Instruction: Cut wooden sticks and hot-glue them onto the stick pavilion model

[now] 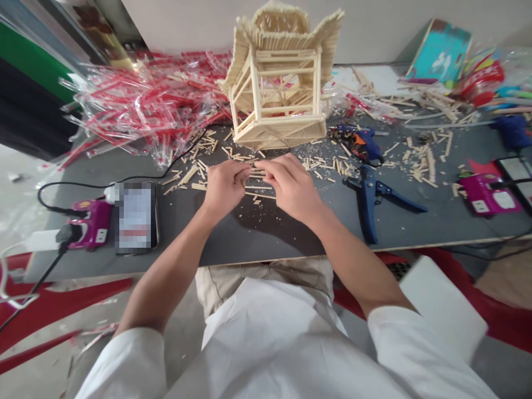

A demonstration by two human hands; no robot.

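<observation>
My left hand (226, 188) and my right hand (293, 188) meet over the near part of the dark table, fingertips almost touching. Both have their fingers curled into a pinch; anything between them is too small or hidden to make out. Thin wooden sticks (260, 194) lie on the table beneath and between the hands. Just behind them stands a small pavilion model (286, 119) built of wooden sticks, with a flared roof and open railings. Short cut stick pieces (320, 166) are scattered on both sides of the hands.
Blue cutters (368, 205) lie open at right, with a blue glue gun (366, 145) behind. Red-and-clear plastic wrappers (153, 105) heap at back left. A phone (136, 219) and purple power socket (93, 224) sit left; another purple socket (484, 194) is at right. Black cables cross the left side.
</observation>
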